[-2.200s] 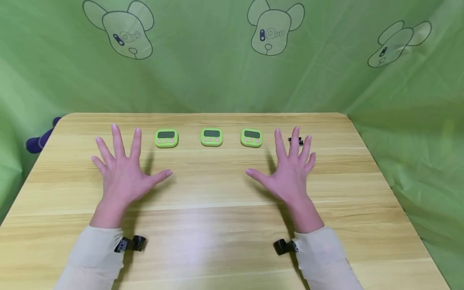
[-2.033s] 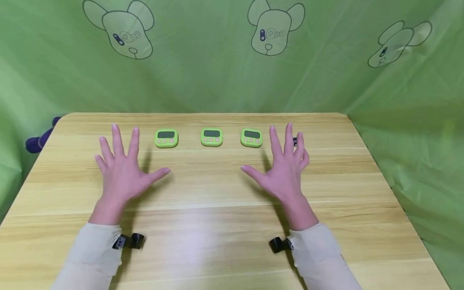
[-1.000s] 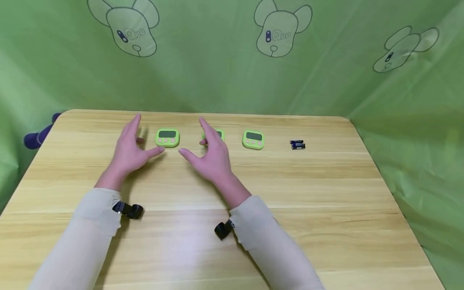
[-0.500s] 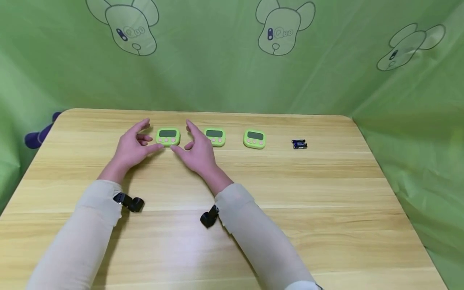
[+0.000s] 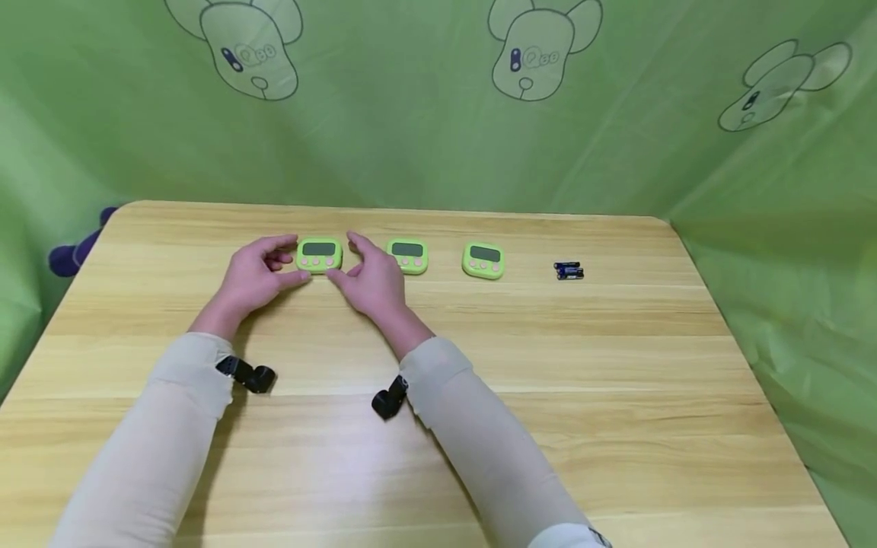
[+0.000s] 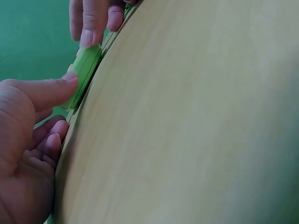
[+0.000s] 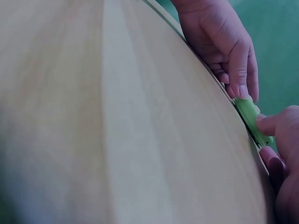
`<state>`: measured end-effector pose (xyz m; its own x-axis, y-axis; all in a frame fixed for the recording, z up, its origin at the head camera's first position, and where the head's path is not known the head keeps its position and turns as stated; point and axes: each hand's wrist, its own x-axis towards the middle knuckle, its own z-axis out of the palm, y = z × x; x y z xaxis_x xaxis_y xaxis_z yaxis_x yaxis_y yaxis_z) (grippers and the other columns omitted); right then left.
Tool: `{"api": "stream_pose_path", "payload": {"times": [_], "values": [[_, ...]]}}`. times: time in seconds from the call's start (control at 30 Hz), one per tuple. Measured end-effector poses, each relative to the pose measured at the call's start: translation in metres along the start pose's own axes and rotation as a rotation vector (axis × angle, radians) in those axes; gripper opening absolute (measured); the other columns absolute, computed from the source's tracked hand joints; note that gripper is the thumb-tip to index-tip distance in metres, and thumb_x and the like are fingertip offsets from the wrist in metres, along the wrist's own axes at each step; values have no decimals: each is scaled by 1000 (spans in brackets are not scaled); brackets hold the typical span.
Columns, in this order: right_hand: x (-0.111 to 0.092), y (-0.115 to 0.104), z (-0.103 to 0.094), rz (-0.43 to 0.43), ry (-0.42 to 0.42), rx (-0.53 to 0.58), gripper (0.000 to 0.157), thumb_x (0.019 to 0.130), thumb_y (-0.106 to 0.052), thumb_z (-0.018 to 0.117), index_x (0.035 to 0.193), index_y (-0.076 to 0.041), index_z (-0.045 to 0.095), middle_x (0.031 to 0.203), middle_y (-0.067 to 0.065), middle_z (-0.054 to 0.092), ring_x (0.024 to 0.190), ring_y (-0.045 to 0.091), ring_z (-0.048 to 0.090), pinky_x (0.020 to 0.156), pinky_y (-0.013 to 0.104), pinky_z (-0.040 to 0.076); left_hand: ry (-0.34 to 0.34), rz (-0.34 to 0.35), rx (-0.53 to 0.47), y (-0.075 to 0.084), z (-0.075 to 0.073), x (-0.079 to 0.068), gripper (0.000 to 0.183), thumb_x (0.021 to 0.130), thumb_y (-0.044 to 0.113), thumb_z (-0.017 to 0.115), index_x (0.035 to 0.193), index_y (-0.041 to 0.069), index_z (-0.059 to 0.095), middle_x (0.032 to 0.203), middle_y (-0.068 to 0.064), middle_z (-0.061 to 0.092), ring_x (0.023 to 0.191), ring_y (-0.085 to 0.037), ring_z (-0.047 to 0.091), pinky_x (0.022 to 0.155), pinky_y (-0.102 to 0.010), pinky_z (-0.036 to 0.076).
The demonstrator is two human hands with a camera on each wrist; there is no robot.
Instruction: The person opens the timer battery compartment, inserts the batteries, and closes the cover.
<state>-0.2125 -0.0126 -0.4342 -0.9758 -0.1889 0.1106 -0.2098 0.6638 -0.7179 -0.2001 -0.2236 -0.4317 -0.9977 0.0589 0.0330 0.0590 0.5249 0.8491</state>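
Note:
A green kitchen timer (image 5: 319, 250) with a grey screen and pink buttons lies at the left end of a row. Both hands hold it from its two sides. My left hand (image 5: 250, 278) has its thumb on the near left edge and its index finger by the far left corner. From the other side, my right hand (image 5: 377, 283) puts its thumb on the near right corner, index finger stretched along the right side. In the left wrist view, both thumbs meet the timer's green edge (image 6: 85, 70). The right wrist view also shows the timer (image 7: 250, 114) between the thumbs.
Right of the hands lie a second green timer (image 5: 409, 257), partly covered by the right hand, and a third green timer (image 5: 483, 260). Several small dark blue batteries (image 5: 569, 271) lie farther right. A green curtain (image 5: 411, 114) hangs behind the wooden table (image 5: 548, 396).
From spread wide apart, both hands have moved to the left timer, the right hand travelling far left. Their fingers have closed in on its sides. The head view has shifted slightly.

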Motion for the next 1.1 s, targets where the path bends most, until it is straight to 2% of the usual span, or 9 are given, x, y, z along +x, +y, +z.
{"api": "stream_pose_path", "payload": {"times": [0.07,0.17,0.27,0.33,0.53,0.8,1.1], "values": [[1,-1,0,10,-5,-33,70,86,-41,80,146,-20,52,130,-6,64,74,-1,60,71,24,50,-1,6,13,1,0,1,65,83,12,83,139,0,55,119,-17,61,100,-27,54,84,-31,47],[1,-3,1,16,-15,-87,66,86,-45,78,144,-22,55,107,-9,70,73,0,58,66,25,48,-8,22,31,3,1,2,63,84,12,82,139,-1,55,119,-18,61,101,-28,54,84,-32,46],[1,-5,2,24,-15,-127,64,86,-48,78,142,-25,58,85,-12,66,71,1,56,61,25,46,-15,45,40,4,1,3,61,85,11,81,138,-3,55,119,-19,60,102,-30,55,84,-32,46],[2,-6,2,28,-12,-144,63,86,-48,78,141,-26,59,78,-14,62,70,1,56,60,25,45,-13,54,45,5,1,3,59,86,11,80,138,-4,55,118,-19,60,101,-29,55,84,-32,45],[3,-7,3,47,-14,-147,61,85,-48,78,140,-28,60,76,-16,61,69,1,56,60,25,45,-2,39,50,4,2,4,57,87,10,79,138,-3,56,116,-17,59,100,-28,54,82,-32,45],[-1,-6,5,44,-1,-22,61,83,-39,83,139,-27,61,80,-17,67,71,-3,59,68,24,49,21,-12,0,5,7,-2,59,87,7,78,140,-2,54,118,-16,58,101,-27,53,85,-34,45],[-10,-3,4,-27,53,151,58,80,-21,87,133,-11,65,87,-4,73,74,-2,63,69,15,53,76,-45,-65,8,17,-13,60,86,8,80,141,3,56,117,-14,60,99,-24,53,84,-31,45]]}}
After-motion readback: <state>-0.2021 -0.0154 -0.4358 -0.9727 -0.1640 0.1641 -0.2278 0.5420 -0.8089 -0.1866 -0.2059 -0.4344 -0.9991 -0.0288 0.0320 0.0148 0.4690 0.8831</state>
